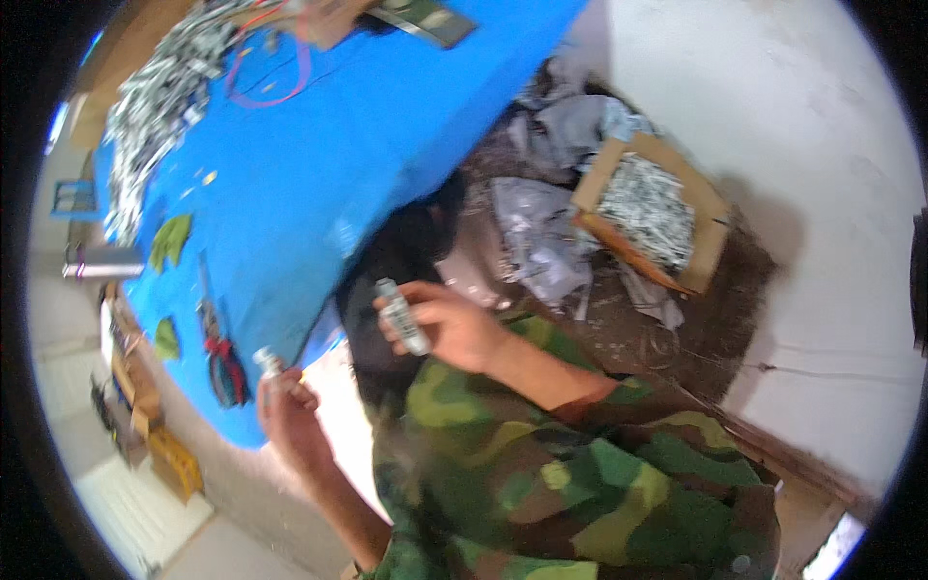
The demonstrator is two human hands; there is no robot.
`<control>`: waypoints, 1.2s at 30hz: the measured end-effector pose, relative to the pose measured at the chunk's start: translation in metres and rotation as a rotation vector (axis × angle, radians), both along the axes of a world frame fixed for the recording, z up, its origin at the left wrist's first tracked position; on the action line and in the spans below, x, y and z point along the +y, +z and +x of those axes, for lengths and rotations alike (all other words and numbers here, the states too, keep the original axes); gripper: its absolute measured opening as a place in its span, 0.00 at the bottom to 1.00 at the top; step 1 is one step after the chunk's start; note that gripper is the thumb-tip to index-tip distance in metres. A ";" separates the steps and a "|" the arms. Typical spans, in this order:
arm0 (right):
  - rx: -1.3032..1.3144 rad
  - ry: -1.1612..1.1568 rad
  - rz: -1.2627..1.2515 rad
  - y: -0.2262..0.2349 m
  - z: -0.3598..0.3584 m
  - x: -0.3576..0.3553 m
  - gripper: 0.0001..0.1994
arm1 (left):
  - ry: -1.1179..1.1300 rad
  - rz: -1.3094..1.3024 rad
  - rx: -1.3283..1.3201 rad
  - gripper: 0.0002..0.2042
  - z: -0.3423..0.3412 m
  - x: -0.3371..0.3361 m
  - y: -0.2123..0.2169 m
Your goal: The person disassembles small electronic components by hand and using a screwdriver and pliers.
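My right hand (454, 327) is closed on a small whitish tube (403, 317) with dark markings, held at a tilt above my dark-clothed lap. Lower and to the left, beside the table edge, my left hand (292, 418) has its fingers curled round another small whitish piece (268, 362). Only the top of that piece shows, and blur hides its details. Nearest to the left hand on the blue table cover (319, 174) lie pliers (224, 369) with red and black handles.
Many thin silvery-white pieces (159, 116) are heaped along the table's far left. Green leaf-like things (171, 242) and a metal cylinder (101, 261) are near its left edge. On the floor at right, an open cardboard box (710, 217) of similar pieces stands beside crumpled grey bags (541, 232).
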State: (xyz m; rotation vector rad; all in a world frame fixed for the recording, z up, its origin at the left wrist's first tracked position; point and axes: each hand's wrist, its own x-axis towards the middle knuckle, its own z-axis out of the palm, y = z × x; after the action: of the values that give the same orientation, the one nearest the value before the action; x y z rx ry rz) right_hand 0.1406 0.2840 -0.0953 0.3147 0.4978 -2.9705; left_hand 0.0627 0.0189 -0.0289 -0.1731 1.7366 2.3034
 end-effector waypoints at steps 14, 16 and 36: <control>-0.134 -0.004 0.102 -0.013 0.003 -0.010 0.15 | -0.276 -0.467 0.263 0.19 -0.002 0.114 0.040; 0.079 -0.112 0.183 -0.020 0.010 -0.010 0.19 | -0.651 -0.504 0.495 0.31 0.051 0.185 0.066; -0.102 0.020 0.057 0.000 0.001 -0.016 0.17 | -0.228 -0.701 0.243 0.14 0.047 0.073 0.006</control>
State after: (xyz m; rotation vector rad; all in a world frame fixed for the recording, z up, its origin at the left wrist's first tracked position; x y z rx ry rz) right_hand 0.1416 0.2677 -0.0952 0.4616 0.5713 -2.9065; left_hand 0.1101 0.0914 -0.0224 0.1812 2.4743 1.5299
